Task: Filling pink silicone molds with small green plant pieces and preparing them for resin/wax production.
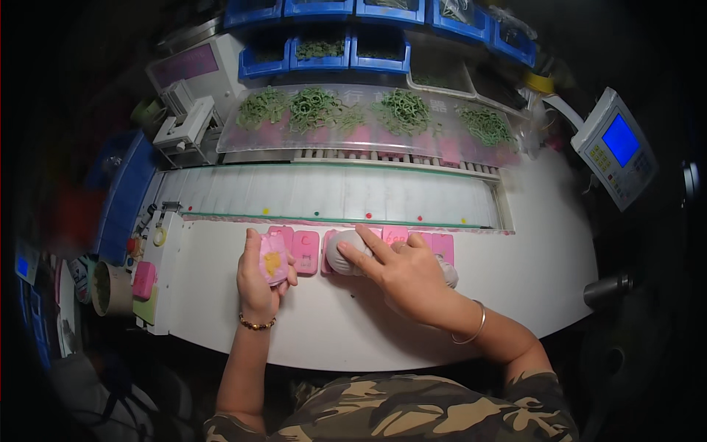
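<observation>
My left hand (255, 283) holds up a pink rubber mould (273, 262) with a yellow patch on its face, thumb along one side and fingers curled round the other. My right hand (412, 278) lies over a rounded grey cloth pouch (341, 262), its fingers reaching across the top and gripping it. The thumb is hidden. Another bit of grey cloth (448, 274) shows past the right hand's outer edge. A row of pink moulds (305, 253) lies flat on the white table (331, 324), partly covered by the pouch and the right hand.
Beyond the moulds runs a long white panel (331, 193) with coloured dots. Behind it, a translucent tray (228, 140) carries piles of green ring-like pieces (317, 109). Blue bins (319, 53) stand at the back. A keypad unit (618, 144) is at right, a metal cylinder (607, 292) below it.
</observation>
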Action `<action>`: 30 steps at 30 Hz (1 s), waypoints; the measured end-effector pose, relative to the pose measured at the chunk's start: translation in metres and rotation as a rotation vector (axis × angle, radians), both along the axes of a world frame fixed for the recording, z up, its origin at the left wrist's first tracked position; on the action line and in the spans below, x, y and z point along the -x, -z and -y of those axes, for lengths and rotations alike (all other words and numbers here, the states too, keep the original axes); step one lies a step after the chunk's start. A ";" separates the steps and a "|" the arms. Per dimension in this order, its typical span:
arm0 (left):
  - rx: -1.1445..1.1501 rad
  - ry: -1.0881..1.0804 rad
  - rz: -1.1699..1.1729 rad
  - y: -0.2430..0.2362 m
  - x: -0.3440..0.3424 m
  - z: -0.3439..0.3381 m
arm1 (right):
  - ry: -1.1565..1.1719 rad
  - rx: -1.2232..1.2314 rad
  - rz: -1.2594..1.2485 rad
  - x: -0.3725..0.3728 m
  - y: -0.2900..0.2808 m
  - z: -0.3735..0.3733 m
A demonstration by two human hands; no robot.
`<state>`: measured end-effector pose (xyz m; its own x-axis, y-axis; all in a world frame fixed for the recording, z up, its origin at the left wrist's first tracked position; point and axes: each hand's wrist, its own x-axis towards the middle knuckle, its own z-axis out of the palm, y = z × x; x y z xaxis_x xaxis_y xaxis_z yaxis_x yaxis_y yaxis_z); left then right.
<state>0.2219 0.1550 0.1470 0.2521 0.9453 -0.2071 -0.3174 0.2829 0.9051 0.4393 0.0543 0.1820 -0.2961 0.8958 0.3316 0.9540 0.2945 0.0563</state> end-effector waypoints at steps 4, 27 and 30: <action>-0.166 0.139 0.020 -0.004 -0.008 -0.001 | 0.034 0.186 -0.184 -0.021 -0.013 0.009; -1.183 0.679 -0.879 -0.012 -0.055 -0.020 | 0.413 -0.160 -0.463 -0.073 0.007 0.072; -1.118 0.657 -0.779 -0.010 -0.055 -0.012 | 0.244 0.005 -0.824 -0.051 0.004 0.059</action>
<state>0.2770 0.1673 0.1568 0.8493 0.4683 0.2439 0.2338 -0.7476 0.6216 0.4903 -0.0047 0.1776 0.2388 0.9049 0.3522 0.7268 0.0740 -0.6828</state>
